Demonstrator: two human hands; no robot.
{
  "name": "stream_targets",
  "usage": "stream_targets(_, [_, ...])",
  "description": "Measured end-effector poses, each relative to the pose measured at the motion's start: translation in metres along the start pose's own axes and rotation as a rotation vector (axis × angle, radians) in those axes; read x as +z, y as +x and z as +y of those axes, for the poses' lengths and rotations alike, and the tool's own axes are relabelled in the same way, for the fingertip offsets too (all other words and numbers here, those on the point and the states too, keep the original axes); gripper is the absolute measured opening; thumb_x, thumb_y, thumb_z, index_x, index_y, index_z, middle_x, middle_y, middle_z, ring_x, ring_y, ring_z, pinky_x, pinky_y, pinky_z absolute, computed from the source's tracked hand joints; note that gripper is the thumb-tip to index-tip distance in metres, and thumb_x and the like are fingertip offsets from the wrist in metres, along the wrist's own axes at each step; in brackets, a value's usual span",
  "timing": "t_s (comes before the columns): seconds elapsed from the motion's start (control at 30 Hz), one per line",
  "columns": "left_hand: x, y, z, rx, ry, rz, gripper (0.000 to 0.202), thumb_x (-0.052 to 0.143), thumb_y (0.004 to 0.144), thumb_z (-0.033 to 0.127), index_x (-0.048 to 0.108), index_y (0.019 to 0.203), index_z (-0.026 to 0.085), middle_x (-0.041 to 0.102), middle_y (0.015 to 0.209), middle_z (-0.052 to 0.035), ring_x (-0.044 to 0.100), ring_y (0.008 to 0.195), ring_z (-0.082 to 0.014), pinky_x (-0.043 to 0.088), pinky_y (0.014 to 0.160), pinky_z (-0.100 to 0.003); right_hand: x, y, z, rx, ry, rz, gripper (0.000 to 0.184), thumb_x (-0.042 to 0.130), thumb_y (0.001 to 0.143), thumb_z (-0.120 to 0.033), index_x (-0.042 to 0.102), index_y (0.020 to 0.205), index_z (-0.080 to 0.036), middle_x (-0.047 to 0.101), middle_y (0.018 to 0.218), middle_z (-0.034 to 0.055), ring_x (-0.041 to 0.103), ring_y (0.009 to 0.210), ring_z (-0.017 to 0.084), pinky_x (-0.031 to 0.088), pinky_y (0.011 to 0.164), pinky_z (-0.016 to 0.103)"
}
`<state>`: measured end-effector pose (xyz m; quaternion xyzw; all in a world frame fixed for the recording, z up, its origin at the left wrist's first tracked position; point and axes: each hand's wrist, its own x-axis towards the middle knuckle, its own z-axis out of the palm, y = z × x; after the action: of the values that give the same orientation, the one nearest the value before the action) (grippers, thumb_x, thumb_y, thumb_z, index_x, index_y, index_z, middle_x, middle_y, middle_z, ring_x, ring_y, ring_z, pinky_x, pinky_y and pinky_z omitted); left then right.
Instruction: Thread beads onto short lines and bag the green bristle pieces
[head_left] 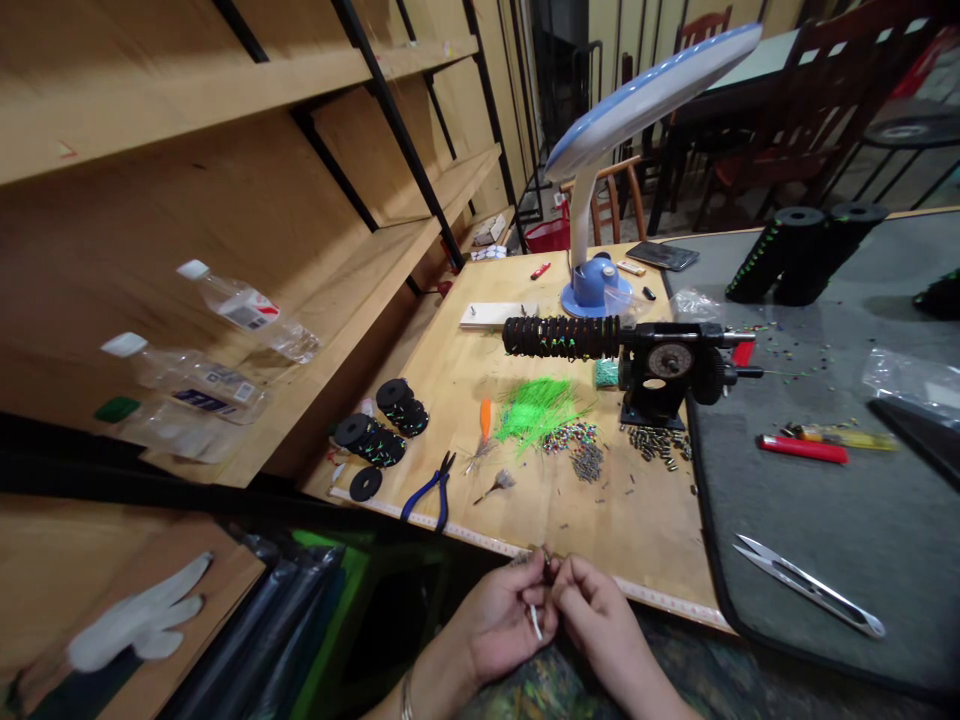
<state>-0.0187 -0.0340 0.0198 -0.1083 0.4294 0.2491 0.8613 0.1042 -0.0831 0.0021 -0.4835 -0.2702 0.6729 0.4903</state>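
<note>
My left hand (499, 615) is closed at the table's front edge, with a thin white stick (535, 622) held among its curled fingers. Against it, my right hand (596, 612) makes a pinch. Something tiny and dark (548, 557) shows at the meeting fingertips of both hands, too small to name. Beyond the hands lie blue-handled pliers (431, 497), a little brush-like tuft (498, 483), a heap of grey small parts (587, 462), mixed coloured beads (571, 437), bright green strands (538, 408) and an orange-handled tool (485, 418).
A black winding device (664, 365) carries a row of wound black discs (562, 337). Behind it stands a blue lamp (596, 285). Black spools (371, 440) sit at the left; brass-coloured pieces (658, 442) lie by the grey mat (780, 520), which bears thread snips (810, 588) and a red lighter (802, 449).
</note>
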Motion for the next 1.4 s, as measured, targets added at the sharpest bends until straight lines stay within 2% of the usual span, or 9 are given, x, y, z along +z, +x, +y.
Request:
stream_targets(0.3, [-0.002,0.000,-0.003,0.089,0.092,-0.047,0.005,0.072,0.083,0.007,0.067,0.081,0.006,0.057,0.058,0.0045,0.045,0.039,-0.0004,0.041,0.049,-0.016,-0.003,0.001,0.009,-0.038,0.065,-0.022,0.049,0.067,0.076,-0.063,0.048,0.065,-0.020,0.054,0.054,-0.0027,0.046,0.053,0.011,0.037,0.058,0.024])
stream_targets(0.43, [-0.001,-0.001,-0.007,0.188,0.246,-0.176,0.027,0.089,0.065,0.021,0.069,0.078,0.009,0.048,0.047,0.0075,0.052,0.042,-0.0072,0.044,0.052,-0.020,-0.003,0.002,0.015,0.006,0.115,-0.033,0.055,0.068,0.071,-0.071,0.048,0.069,-0.020,0.051,0.051,-0.0052,0.036,0.045,0.007,0.027,0.047,0.020])
stream_targets(0.53, [-0.002,0.000,-0.009,0.271,0.353,-0.182,0.034,0.091,0.061,0.031,0.069,0.079,0.013,0.045,0.044,0.0077,0.055,0.044,-0.0121,0.043,0.052,-0.024,-0.004,0.002,0.016,0.064,0.131,-0.044,0.059,0.069,0.066,-0.075,0.047,0.073,-0.021,0.047,0.049,-0.0080,0.028,0.039,0.005,0.019,0.041,0.019])
stream_targets(0.73, [-0.006,-0.001,-0.012,0.455,0.448,-0.107,0.037,0.092,0.058,0.035,0.069,0.077,0.014,0.061,0.065,0.0007,0.054,0.055,-0.0096,0.041,0.059,-0.024,-0.005,0.005,0.011,0.108,0.089,-0.062,0.065,0.068,0.063,-0.079,0.047,0.078,-0.020,0.047,0.047,-0.0088,0.023,0.035,0.003,0.013,0.038,0.019])
stream_targets(0.9, [-0.005,-0.005,-0.007,0.622,0.549,-0.075,0.035,0.092,0.057,0.036,0.069,0.072,0.013,0.064,0.076,-0.0013,0.047,0.060,-0.0072,0.033,0.057,-0.021,-0.005,0.008,0.002,0.070,-0.043,-0.091,0.063,0.063,0.067,-0.080,0.049,0.077,-0.019,0.043,0.044,-0.0093,0.025,0.038,0.005,0.017,0.042,0.021])
stream_targets(1.03, [0.000,-0.011,-0.002,0.729,0.611,-0.085,0.036,0.087,0.065,0.042,0.065,0.072,0.014,0.060,0.071,0.0012,0.040,0.057,-0.0067,0.029,0.054,-0.021,-0.006,0.009,-0.012,-0.044,-0.280,-0.108,0.056,0.055,0.078,-0.075,0.052,0.075,-0.019,0.046,0.049,-0.0061,0.038,0.048,0.010,0.030,0.053,0.023])
stream_targets(1.13, [0.006,-0.018,0.002,0.731,0.591,-0.101,0.040,0.084,0.068,0.047,0.059,0.071,0.015,0.054,0.064,0.0040,0.035,0.053,-0.0057,0.026,0.053,-0.021,-0.006,0.009,-0.021,-0.169,-0.539,-0.132,0.042,0.048,0.092,-0.057,0.054,0.075,-0.019,0.053,0.058,-0.0022,0.047,0.056,0.013,0.035,0.058,0.025])
stream_targets(1.27, [0.012,-0.029,0.009,0.632,0.555,-0.146,0.042,0.086,0.066,0.043,0.055,0.070,0.015,0.050,0.059,0.0058,0.035,0.052,-0.0042,0.025,0.054,-0.020,-0.008,0.011,-0.034,-0.553,-0.967,-0.237,0.030,0.042,0.099,-0.031,0.059,0.078,-0.019,0.062,0.072,0.0042,0.052,0.067,0.016,0.036,0.061,0.027])
stream_targets(1.4, [0.005,-0.040,0.017,0.451,0.450,-0.200,0.041,0.088,0.066,0.034,0.053,0.072,0.014,0.049,0.058,0.0066,0.030,0.046,-0.0013,0.020,0.052,-0.019,-0.012,0.019,-0.049,-0.914,-1.215,-0.356,0.028,0.040,0.101,-0.024,0.064,0.088,-0.018,0.061,0.072,0.0058,0.049,0.070,0.018,0.034,0.061,0.028])
